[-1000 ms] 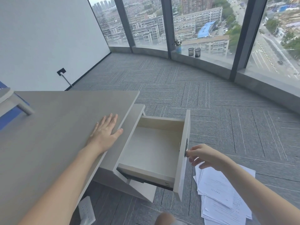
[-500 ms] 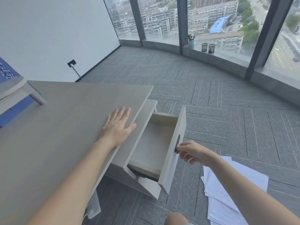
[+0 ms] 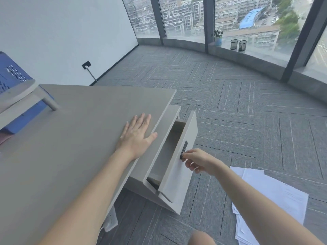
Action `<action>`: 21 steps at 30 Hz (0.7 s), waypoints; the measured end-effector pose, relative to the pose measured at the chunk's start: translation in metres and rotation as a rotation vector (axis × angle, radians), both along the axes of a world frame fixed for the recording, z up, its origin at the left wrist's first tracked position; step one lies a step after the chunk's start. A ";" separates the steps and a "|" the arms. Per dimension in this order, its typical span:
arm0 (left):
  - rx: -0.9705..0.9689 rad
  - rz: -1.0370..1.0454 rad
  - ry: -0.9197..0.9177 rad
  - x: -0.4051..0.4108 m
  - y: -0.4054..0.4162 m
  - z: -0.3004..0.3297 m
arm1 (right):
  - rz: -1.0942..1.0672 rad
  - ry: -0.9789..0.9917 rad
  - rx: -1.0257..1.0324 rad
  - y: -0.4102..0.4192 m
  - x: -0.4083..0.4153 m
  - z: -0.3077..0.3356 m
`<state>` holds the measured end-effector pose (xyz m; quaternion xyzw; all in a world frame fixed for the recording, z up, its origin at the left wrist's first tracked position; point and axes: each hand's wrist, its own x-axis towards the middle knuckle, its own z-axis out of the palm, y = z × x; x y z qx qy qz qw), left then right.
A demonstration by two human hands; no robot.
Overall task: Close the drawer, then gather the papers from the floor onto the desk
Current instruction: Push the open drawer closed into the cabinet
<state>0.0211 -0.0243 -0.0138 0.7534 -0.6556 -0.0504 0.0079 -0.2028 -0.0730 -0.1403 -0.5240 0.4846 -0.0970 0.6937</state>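
Under the right edge of the desk (image 3: pixel 74 138), the drawer (image 3: pixel 178 167) stands part-way out of its pale grey cabinet, a narrow wedge of its smooth, light inner floor showing between the flat front panel and the cabinet face. That front is a plain matte slab with square corners, bearing 1 small dark lock strip (image 3: pixel 183 152) near its middle. The right hand (image 3: pixel 196 162) pinches at the lower end of this strip, thumb and forefinger closed on a small shiny part there while the other fingers curl loosely beneath. The left hand (image 3: pixel 136 136) lies flat on the desk top close to its right edge, fingers spread and straight, holding nothing. The desk surface is a smooth grey-brown laminate with a crisp straight edge, and a low pale riser shelf (image 3: pixel 23 96) with round legs sits at its far left. On the floor to the right of the drawer, partly hidden by the right forearm, lies a loose, fanned pile of white printed papers (image 3: pixel 272 197). Grey carpet tiles (image 3: pixel 247 106) with a fine ribbed weave stretch open beyond the drawer front to the curved window wall (image 3: pixel 230 20), where 2 black mesh cups (image 3: pixel 238 45) stand on the sill.
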 end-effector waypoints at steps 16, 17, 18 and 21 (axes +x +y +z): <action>-0.019 0.004 0.003 -0.002 0.001 0.001 | 0.016 -0.024 -0.006 -0.009 0.051 -0.005; -0.021 0.003 0.005 -0.002 0.001 0.001 | 0.018 -0.023 -0.010 -0.008 0.053 -0.005; -0.024 0.003 0.007 -0.001 0.002 0.000 | 0.017 -0.018 -0.018 -0.008 0.056 -0.004; -0.025 0.007 0.017 -0.001 0.003 -0.001 | 0.003 -0.017 -0.034 -0.009 0.061 -0.003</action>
